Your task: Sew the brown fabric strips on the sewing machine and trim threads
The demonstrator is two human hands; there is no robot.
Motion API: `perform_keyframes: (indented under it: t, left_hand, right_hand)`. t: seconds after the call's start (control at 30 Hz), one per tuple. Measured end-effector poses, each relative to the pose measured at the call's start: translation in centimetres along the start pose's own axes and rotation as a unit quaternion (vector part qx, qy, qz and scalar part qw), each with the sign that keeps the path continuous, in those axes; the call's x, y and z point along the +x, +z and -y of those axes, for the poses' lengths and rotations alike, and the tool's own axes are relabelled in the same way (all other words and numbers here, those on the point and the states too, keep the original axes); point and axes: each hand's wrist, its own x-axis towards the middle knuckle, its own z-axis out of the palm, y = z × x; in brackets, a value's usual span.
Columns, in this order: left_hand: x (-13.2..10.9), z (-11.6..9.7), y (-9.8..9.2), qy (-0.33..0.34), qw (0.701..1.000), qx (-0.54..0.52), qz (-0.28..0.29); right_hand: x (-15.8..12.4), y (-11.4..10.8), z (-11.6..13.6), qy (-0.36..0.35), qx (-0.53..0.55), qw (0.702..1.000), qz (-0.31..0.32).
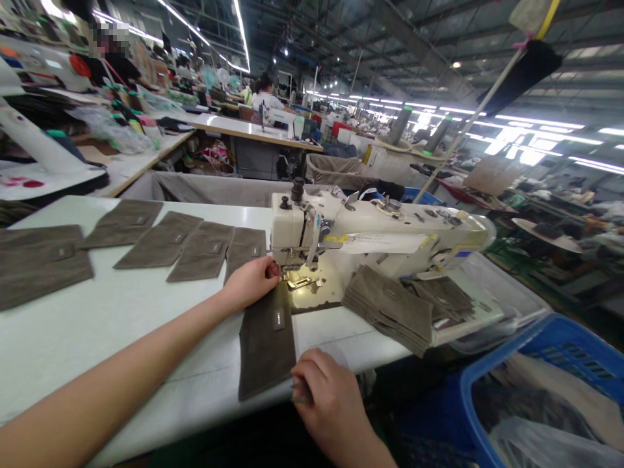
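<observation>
A brown fabric panel with a small label tab lies on the table, its far end at the needle area of a sewing machine. My left hand reaches over that far end, fingertips pinched together beside the presser foot; what they grip is too small to tell. My right hand is at the table's front edge, by the panel's near right corner. Its fingers are curled around something small and dark, mostly hidden. Left of the machine lie several similar panels, partly overlapping.
A stack of brown fabric pieces sits right of the needle plate. At lower right stands a blue plastic basket with fabric and clear plastic in it. Behind the white table is a cloth-lined bin. Other people sit at machines farther back.
</observation>
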Motion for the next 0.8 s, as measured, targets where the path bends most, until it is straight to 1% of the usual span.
perform_keyframes:
  t: [0.1, 0.27, 0.5, 0.67, 0.8]
  left_hand:
    - [0.04, 0.13, -0.09, 0.006, 1.000, -0.004, 0.010]
    - [0.13, 0.28, -0.11, 0.005, 1.000, -0.004, 0.008]
    - [0.23, 0.05, -0.35, 0.003, 1.000, -0.005, 0.012]
    - [0.30, -0.13, -0.54, 0.006, 1.000, -0.012, 0.015]
    - [0.54, -0.12, -0.35, 0.008, 1.000, -0.014, 0.011]
  right_hand:
    - [-0.07, -0.10, 0.25, 0.000, 0.001, 1.000, -0.002]
    - [0.00, -0.09, 0.34, 0.006, 0.007, 1.000, 0.003]
    - [0.11, 0.03, 0.40, -0.004, -0.001, 1.000, -0.005]
    - [0.19, 0.01, 0.43, -0.012, -0.008, 1.000, 0.004]
    - [0.32, 0.07, 0.30, -0.009, -0.022, 1.000, 0.018]
